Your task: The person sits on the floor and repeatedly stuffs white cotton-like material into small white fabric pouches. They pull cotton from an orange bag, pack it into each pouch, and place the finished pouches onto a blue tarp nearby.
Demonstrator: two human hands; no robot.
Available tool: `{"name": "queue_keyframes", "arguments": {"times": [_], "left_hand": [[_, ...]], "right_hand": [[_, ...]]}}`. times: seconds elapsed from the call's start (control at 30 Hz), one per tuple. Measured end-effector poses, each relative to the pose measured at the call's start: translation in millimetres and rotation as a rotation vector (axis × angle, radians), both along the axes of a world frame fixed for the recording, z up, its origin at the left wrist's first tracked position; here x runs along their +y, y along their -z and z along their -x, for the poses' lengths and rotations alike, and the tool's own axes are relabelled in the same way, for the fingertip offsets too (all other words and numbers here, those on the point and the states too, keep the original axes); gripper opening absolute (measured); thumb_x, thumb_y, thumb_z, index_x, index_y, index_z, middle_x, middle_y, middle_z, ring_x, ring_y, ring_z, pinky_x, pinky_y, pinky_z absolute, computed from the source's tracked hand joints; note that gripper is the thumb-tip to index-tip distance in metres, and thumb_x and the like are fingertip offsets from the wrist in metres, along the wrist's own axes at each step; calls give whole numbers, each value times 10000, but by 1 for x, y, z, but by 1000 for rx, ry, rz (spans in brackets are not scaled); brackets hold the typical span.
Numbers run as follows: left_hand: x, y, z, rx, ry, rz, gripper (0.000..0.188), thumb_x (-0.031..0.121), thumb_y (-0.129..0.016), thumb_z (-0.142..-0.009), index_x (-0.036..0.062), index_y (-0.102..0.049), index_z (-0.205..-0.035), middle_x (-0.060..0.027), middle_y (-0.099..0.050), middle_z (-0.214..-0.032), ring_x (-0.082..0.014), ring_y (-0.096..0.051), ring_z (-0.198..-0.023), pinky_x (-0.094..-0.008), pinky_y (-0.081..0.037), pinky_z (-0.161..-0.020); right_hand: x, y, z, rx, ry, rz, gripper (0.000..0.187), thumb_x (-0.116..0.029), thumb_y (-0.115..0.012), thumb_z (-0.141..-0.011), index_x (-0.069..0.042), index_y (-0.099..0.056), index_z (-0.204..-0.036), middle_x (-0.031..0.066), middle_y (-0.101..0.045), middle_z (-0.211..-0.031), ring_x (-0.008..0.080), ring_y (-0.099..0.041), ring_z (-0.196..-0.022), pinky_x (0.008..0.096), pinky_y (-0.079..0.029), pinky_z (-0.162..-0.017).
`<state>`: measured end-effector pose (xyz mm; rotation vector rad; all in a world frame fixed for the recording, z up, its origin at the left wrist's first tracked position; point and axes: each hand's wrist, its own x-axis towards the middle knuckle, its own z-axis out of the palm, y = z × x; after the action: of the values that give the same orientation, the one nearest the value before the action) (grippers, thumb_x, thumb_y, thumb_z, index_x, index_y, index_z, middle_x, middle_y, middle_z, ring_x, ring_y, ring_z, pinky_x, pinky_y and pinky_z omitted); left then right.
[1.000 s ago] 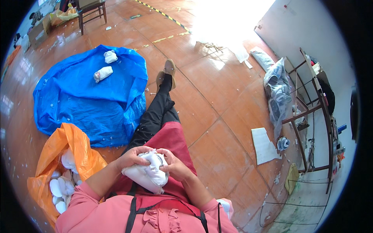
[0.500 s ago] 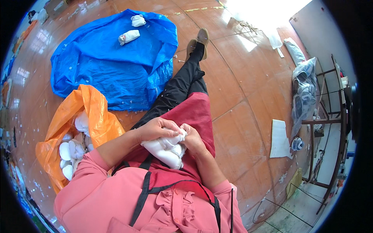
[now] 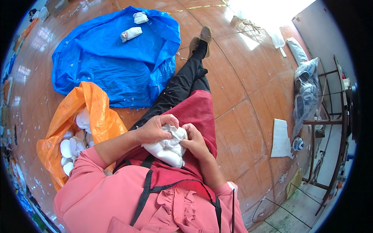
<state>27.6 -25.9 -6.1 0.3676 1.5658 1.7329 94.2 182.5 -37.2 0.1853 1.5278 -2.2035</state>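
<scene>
On my lap, over a red apron (image 3: 196, 112), rests a soft white bundle (image 3: 167, 152) with a crumpled upper end; its exact kind is unclear. My left hand (image 3: 154, 130) is closed at its upper left, thumb on the crumpled part and index finger bent above it. At the upper right edge, my right hand (image 3: 195, 143) pinches the wrapping between thumb and fingers. The two hands are slightly apart, with the rumpled opening between them. To the left, an open orange bag (image 3: 101, 120) holds several white, rounded, pad-like pieces (image 3: 70, 149).
A blue plastic sheet (image 3: 105, 66) lies ahead on the tiled floor, bearing two white wrapped bundles (image 3: 134, 33). My crossed legs (image 3: 182, 81) stretch beside it. At the right are a white flat sheet (image 3: 280, 138), a clear plastic bag (image 3: 306, 87) and a metal rack (image 3: 326, 122).
My fingers have moved apart at the bundle's upper end. The left index finger has lifted, and the white wrapping there shows more openly. The view has shifted slightly.
</scene>
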Motion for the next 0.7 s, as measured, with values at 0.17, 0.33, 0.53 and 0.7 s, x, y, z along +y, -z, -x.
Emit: {"name": "queue_keyframes", "arguments": {"times": [0.17, 0.33, 0.53, 0.7], "left_hand": [[0, -1, -4, 23, -27, 24, 345, -53, -681, -732, 91, -617, -1038, -10, -604, -1032, -122, -576, -1009, -283, -454, -920], [0, -5, -5, 171, -42, 90, 313, -64, -650, -724, 82, -625, -999, -19, -620, -991, -132, -589, -979, -288, -464, -891], [1, -6, -7, 316, -78, 161, 263, -46, -611, -743, 71, -621, -978, -41, -633, -953, -150, -607, -940, -292, -466, -872], [1, -6, -7, 380, -70, 189, 278, -29, -591, -744, 61, -610, -1007, -66, -640, -967, -189, -624, -947, -312, -473, -878]], "right_hand": [[8, -5, -1, -99, -51, 102, 397, -78, -755, -842, -58, -506, -1151, 1, -584, -1018, 88, -586, -896, 225, -482, -740], [1, -6, 3, -51, -38, 3, 371, -106, -773, -830, -58, -521, -1098, -7, -591, -947, 82, -574, -843, 235, -483, -714], [-6, 9, 4, 78, 14, -253, 322, -74, -751, -765, -41, -548, -1013, 19, -591, -853, 94, -564, -768, 267, -481, -689], [-16, 5, 3, 187, 68, -460, 267, -21, -699, -729, -40, -548, -949, 52, -586, -816, 135, -567, -741, 292, -480, -674]]}}
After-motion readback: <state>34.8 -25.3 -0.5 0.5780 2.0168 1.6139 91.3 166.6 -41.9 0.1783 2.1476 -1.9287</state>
